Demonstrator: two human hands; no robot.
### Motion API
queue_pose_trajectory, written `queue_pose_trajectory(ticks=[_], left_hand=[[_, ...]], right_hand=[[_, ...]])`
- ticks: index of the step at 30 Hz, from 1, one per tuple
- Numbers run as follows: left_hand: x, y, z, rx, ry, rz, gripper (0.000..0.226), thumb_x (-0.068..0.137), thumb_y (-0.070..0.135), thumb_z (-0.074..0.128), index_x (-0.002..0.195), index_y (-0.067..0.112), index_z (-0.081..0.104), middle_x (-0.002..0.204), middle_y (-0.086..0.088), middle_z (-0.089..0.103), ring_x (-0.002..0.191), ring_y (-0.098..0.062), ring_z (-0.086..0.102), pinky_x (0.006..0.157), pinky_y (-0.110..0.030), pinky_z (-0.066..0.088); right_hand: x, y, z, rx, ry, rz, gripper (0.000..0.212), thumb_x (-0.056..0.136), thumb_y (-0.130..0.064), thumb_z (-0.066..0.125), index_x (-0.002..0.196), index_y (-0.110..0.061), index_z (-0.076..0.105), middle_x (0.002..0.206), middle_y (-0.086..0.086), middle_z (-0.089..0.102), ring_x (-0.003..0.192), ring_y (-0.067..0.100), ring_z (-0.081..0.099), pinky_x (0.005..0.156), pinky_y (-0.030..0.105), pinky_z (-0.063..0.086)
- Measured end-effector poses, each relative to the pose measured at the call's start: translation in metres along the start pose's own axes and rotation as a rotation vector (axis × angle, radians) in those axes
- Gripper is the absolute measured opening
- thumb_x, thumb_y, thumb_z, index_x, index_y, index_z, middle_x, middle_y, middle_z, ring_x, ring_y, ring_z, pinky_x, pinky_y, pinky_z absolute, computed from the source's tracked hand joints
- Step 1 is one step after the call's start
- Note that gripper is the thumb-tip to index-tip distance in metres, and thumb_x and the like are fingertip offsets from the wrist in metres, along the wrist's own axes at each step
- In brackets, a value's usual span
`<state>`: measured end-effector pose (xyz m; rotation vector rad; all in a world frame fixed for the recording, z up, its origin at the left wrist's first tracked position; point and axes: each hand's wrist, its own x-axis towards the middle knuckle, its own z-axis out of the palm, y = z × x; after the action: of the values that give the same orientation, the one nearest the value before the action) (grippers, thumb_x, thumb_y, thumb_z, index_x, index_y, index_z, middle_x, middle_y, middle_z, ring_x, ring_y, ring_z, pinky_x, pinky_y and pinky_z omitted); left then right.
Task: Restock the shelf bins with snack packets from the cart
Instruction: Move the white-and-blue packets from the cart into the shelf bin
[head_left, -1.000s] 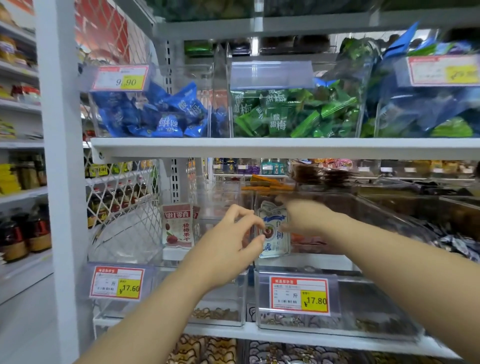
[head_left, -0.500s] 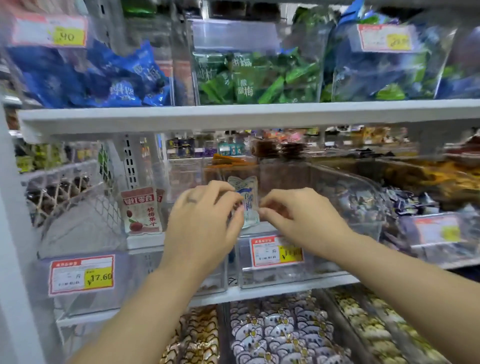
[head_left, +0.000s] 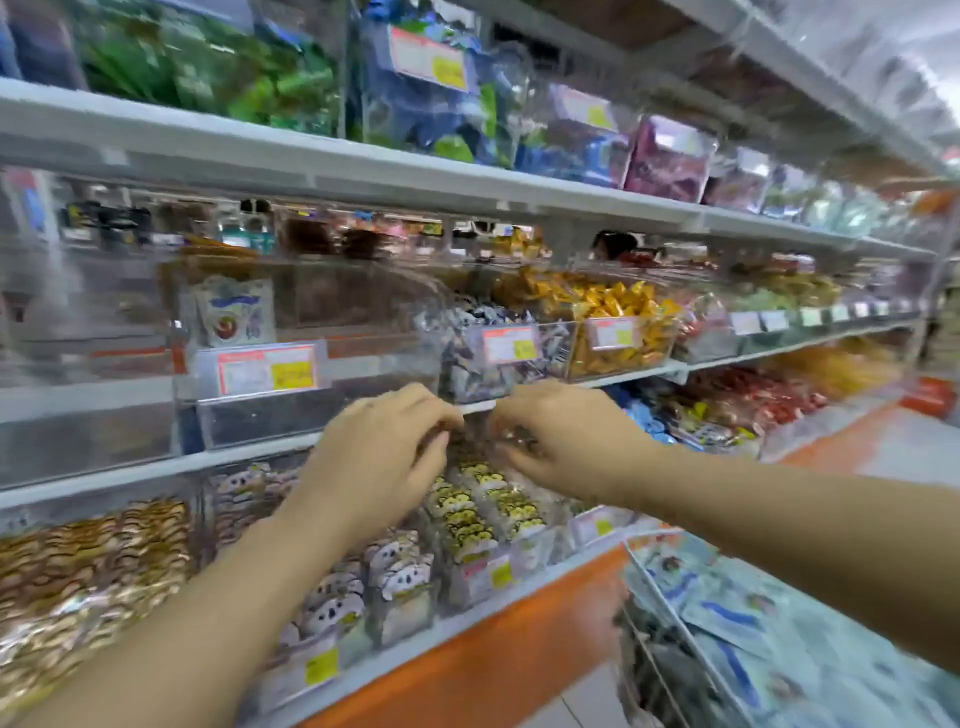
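Heavy motion blur. Left hand (head_left: 384, 457) and right hand (head_left: 566, 441) at centre frame, close together, fingertips nearly meeting, just in front of the white shelf edge (head_left: 156, 470). Fingers curled inward on both. Something small and glinting at the right fingertips, too blurred to identify. Cannot tell whether pinching anything, on either side. One snack packet (head_left: 234, 312), white with blue print and a red fruit picture, upright inside the clear bin (head_left: 311, 410) left of centre, behind a red-and-yellow price tag (head_left: 267, 370). Hands below and right of it, apart from it. Wire cart (head_left: 652, 535) at lower right, loaded with pale blue-and-white packets (head_left: 737, 608). Right of centre: a bin of dark-wrapped sweets (head_left: 483, 364), then yellow-wrapped ones (head_left: 618, 322). Under the hands: rows of small animal-face packs (head_left: 400, 577). Top of frame: green bags (head_left: 208, 67) and blue bags (head_left: 431, 114).
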<state>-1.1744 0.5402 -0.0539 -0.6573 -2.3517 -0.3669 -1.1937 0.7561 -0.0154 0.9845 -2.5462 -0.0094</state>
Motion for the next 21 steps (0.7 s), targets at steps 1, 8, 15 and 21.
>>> queue_pose_trajectory(ticks=[1,8,15,21], left_hand=[[0.005,0.018,0.009,-0.060,-0.076,-0.002,0.026,0.094,0.031,0.049,0.113,0.028,0.067,0.106,0.010,0.064,0.095,-0.016,0.064,0.079,-0.036,0.050],[0.020,0.135,0.078,-0.111,-0.556,0.143,0.039,0.100,0.033,0.046,0.139,0.036,0.048,0.138,0.008,0.048,0.127,-0.018,0.049,0.099,-0.040,0.046],[0.008,0.183,0.129,0.001,-0.770,0.234,0.045,0.101,0.035,0.048,0.146,0.034,0.041,0.146,0.004,0.045,0.135,-0.022,0.043,0.100,-0.041,0.044],[0.002,0.189,0.150,-0.001,-0.888,0.296,0.049,0.101,0.025,0.051,0.148,0.032,0.043,0.152,0.005,0.038,0.138,-0.021,0.039,0.100,-0.037,0.042]], right_hand=[[-0.020,0.011,-0.005,-0.032,-0.081,0.042,0.022,0.096,-0.034,0.055,0.115,-0.026,0.066,0.112,-0.005,0.066,0.108,0.021,0.059,0.082,0.041,0.052],[-0.150,0.082,-0.012,-0.058,-0.451,0.358,0.036,0.094,-0.042,0.059,0.126,-0.025,0.059,0.123,0.000,0.064,0.111,0.025,0.061,0.088,0.037,0.053],[-0.218,0.121,0.043,0.093,-0.838,0.485,0.084,0.082,-0.052,0.075,0.149,-0.022,0.036,0.146,0.009,0.047,0.130,0.029,0.049,0.105,0.037,0.043],[-0.224,0.114,0.062,0.123,-1.009,0.304,0.096,0.066,-0.054,0.087,0.146,-0.029,0.041,0.138,0.010,0.041,0.127,0.032,0.046,0.104,0.045,0.045]])
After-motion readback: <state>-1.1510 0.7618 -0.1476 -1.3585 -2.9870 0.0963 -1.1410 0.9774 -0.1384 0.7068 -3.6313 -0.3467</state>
